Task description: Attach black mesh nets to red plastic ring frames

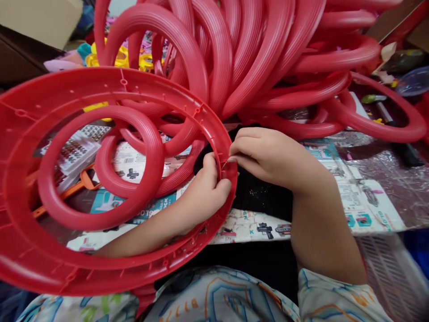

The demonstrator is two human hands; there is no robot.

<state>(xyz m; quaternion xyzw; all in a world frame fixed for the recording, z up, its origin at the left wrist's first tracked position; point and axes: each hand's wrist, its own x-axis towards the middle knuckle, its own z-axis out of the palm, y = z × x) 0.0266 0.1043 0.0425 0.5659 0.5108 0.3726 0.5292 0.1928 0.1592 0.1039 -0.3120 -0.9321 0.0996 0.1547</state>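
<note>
A large red plastic ring (69, 85) is tilted up in front of me, its ribbed, hollow side with screw posts facing me. My left arm passes behind its near edge and comes up through the opening. With fingers closed, my left hand (209, 190) grips the ring's right side. At the same spot, my right hand (256, 154) pinches a thin, light strand against the rim; its exact kind is too small to make out. Beneath both hands lies a piece of black cloth (264, 197) with small shiny dots.
Many ribbed red tube rings (251, 40) are heaped at the back. Smaller red rings (156, 147) lie left, near a white box of small parts (78, 152) and an orange tool (87, 179). Printed cardboard (375, 210) covers the table; a screwdriver (382, 109) lies right.
</note>
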